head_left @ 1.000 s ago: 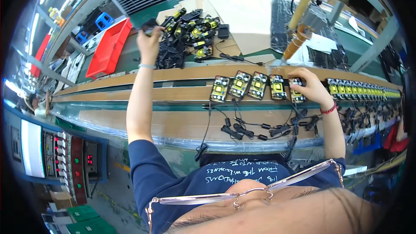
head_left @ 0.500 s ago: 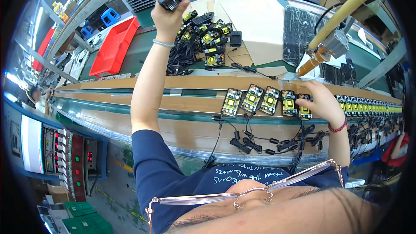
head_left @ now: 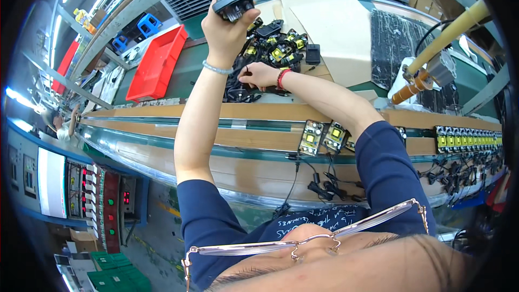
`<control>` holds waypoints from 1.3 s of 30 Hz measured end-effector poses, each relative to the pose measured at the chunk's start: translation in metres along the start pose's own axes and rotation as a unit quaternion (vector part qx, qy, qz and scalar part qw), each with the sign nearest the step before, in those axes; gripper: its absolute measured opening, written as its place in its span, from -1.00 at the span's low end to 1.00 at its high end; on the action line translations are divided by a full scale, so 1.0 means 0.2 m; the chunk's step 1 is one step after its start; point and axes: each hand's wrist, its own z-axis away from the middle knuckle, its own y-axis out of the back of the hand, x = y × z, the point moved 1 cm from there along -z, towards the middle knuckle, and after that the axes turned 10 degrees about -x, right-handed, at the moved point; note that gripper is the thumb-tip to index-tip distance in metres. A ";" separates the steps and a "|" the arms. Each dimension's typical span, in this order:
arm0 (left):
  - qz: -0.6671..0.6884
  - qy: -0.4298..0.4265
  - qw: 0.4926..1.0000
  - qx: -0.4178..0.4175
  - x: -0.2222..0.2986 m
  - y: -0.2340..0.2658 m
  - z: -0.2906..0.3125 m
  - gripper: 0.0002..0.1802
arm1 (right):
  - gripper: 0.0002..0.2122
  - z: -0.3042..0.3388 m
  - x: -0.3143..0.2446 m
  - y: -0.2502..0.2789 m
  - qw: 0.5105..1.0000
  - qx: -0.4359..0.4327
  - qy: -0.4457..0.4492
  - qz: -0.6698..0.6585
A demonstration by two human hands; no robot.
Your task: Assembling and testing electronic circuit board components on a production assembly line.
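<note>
The long wooden bench [head_left: 162, 112] is partly covered by both forearms, and the row of small yellow-topped circuit boards [head_left: 322, 136] on it disappears behind the right sleeve. Beyond it, the heap of black adapters and cords [head_left: 270, 48] is too tangled to separate. The left hand [head_left: 227, 24] is raised and clenched around a black plastic adapter block [head_left: 233, 4], its underside hidden, while the right hand [head_left: 259, 74] pinches a thin black cord [head_left: 241, 78] at the heap's near edge.

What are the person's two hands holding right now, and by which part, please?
The left hand grips a black adapter around its body. The right hand pinches a black cable from the pile.
</note>
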 end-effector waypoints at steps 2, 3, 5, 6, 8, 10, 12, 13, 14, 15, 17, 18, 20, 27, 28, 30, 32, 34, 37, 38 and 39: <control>-0.005 0.013 1.000 -0.006 -0.02 0.03 0.05 -0.56 | -0.61 -0.10 0.05 0.00 1.000 -0.016 0.014 -0.018; -0.029 0.024 0.999 -0.018 -0.03 0.03 0.06 -0.55 | -0.65 -0.15 0.08 0.01 0.999 0.022 0.021 -0.017; -0.078 0.051 0.995 -0.037 -0.04 0.02 0.12 -0.53 | -0.73 -0.22 0.13 0.01 0.995 0.091 0.030 -0.017; -0.101 0.064 0.992 -0.047 -0.05 0.02 0.14 -0.52 | -0.74 -0.24 0.16 0.01 0.991 0.127 0.033 -0.016; -0.112 0.079 0.990 -0.042 -0.09 0.04 0.19 -0.52 | -0.76 -0.25 0.14 0.01 0.992 0.120 0.032 -0.005; -0.129 0.101 0.986 -0.036 -0.12 0.05 0.24 -0.51 | -0.78 -0.25 0.12 0.01 0.992 0.117 0.031 0.017; -0.135 0.112 0.984 -0.035 -0.13 0.06 0.27 -0.51 | -0.79 -0.23 0.11 0.02 0.992 0.118 0.029 0.027; -0.136 0.121 0.983 -0.031 -0.13 0.06 0.28 -0.51 | -0.82 -0.23 0.11 0.03 0.992 0.116 -0.005 0.046; -0.138 0.129 0.982 -0.028 -0.13 0.08 0.30 -0.51 | -0.85 -0.22 0.10 0.04 0.991 0.113 -0.039 0.066; -0.140 0.137 0.980 -0.025 -0.13 0.09 0.31 -0.52 | -0.88 -0.20 0.10 0.05 0.988 0.111 -0.073 0.085; -0.142 0.147 0.979 -0.022 -0.14 0.12 0.34 -0.52 | -0.91 -0.17 0.09 0.07 0.983 0.107 -0.107 0.102; -0.152 0.154 0.976 -0.029 -0.14 0.15 0.36 -0.54 | -0.90 -0.14 0.10 0.08 0.988 0.073 -0.087 0.102; -0.171 0.166 0.970 -0.040 -0.14 0.18 0.40 -0.57 | -0.87 -0.05 0.12 0.12 0.993 0.006 -0.048 0.104; -0.215 0.223 0.947 -0.088 -0.23 0.12 0.53 -0.67 | -0.76 0.13 0.09 0.16 0.913 -0.035 -0.011 0.406; -0.160 0.254 0.953 -0.048 -0.27 0.12 0.56 -0.64 | -0.73 0.17 0.09 0.15 0.910 0.002 -0.081 0.407; -0.045 0.306 0.950 0.034 -0.33 0.13 0.59 -0.59 | -0.67 0.25 0.06 0.12 0.884 0.082 -0.219 0.404; 0.026 0.275 0.952 0.132 -0.35 0.15 0.54 -0.57 | -0.64 0.29 0.06 0.12 0.862 0.124 -0.289 0.397; 0.151 0.107 0.960 0.211 -0.15 0.10 0.23 -0.61 | -0.59 0.33 0.11 0.16 0.862 0.152 -0.239 0.421; 0.134 -0.022 0.967 0.216 0.02 0.13 -0.03 -0.61 | -0.54 0.35 0.17 0.11 0.862 0.161 -0.180 0.446; 0.096 0.029 0.973 0.208 -0.01 0.13 -0.05 -0.60 | -0.54 0.35 0.20 0.07 0.870 0.159 -0.170 0.435; 0.095 0.029 0.972 0.212 0.01 0.13 -0.08 -0.60 | -0.54 0.35 0.21 0.09 0.875 0.162 -0.158 0.428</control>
